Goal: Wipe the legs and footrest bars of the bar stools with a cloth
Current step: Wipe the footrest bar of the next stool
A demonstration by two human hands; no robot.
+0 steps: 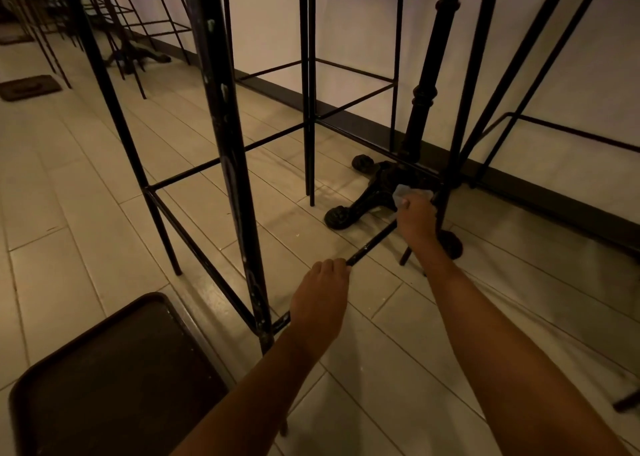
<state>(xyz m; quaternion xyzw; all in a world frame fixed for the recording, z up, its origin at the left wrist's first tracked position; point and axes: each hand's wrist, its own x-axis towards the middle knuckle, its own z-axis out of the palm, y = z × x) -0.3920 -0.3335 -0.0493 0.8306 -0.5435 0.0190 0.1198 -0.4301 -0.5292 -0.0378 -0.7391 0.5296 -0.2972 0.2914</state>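
Observation:
A black metal bar stool stands right in front of me, its thick near leg (228, 164) running from top to floor. Its low footrest bar (372, 244) runs from that leg's foot toward the far right. My left hand (322, 299) is closed around this bar near its middle. My right hand (415, 218) presses a pale cloth (403, 192) against the bar's far end, where it meets the far leg (446, 192). Most of the cloth is hidden under the hand.
A dark stool seat (114, 379) sits at the lower left. An ornate black table pedestal (420, 109) with clawed feet (339, 216) stands behind the cloth. More stool frames (311, 84) line the white wall with its dark baseboard (554, 181). The floor is pale planks.

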